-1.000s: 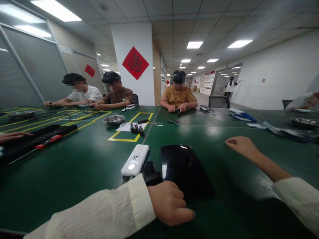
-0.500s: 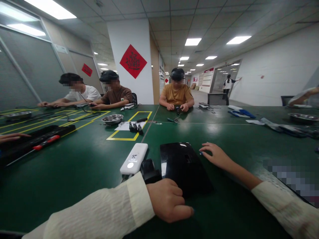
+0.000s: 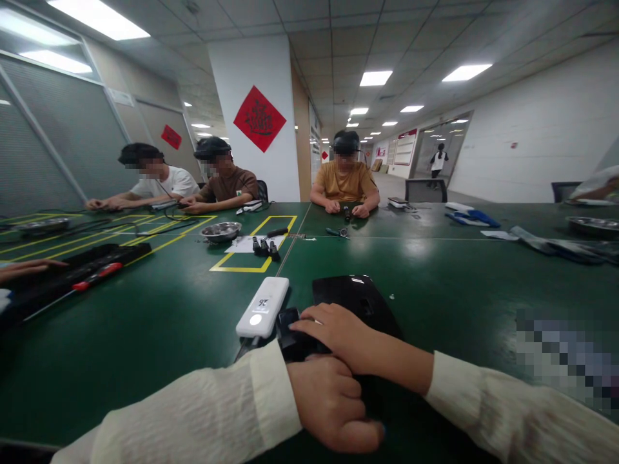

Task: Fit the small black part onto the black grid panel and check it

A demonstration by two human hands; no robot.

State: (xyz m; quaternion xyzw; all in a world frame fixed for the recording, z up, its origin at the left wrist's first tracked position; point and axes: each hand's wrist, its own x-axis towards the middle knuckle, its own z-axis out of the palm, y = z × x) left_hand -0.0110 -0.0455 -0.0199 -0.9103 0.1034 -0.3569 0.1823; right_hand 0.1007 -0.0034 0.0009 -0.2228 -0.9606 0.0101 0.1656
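"Head view: where does the black block (image 3: 290, 348) lie?"

"On the green table (image 3: 459, 277), just left of the glossy black panel (image 3: 358, 293); a white device (image 3: 264, 306) lies farther left of the panel."

"How would the block handle?"

"Probably light and stiff, given its compact, hard-looking casing; its smooth faces may slip. A pinch on opposite sides seems the surest hold. The panel looks rigid and slick, so its edges would suit fingers better than its shiny top."

"And the right hand (image 3: 341, 332)?"

"Back uppermost, above the panel's left part, forearm slanting from the panel's right, fingers stretched leftward onto the block. Its thumb is hidden, so whether it grasps the block cannot be told."

"The left hand (image 3: 336, 406)?"

"On the wearer's side of the panel, partly overlapped by the right hand: fingers curled inward, thumb pointing right. Its palm is out of sight; whether it holds anything cannot be told."
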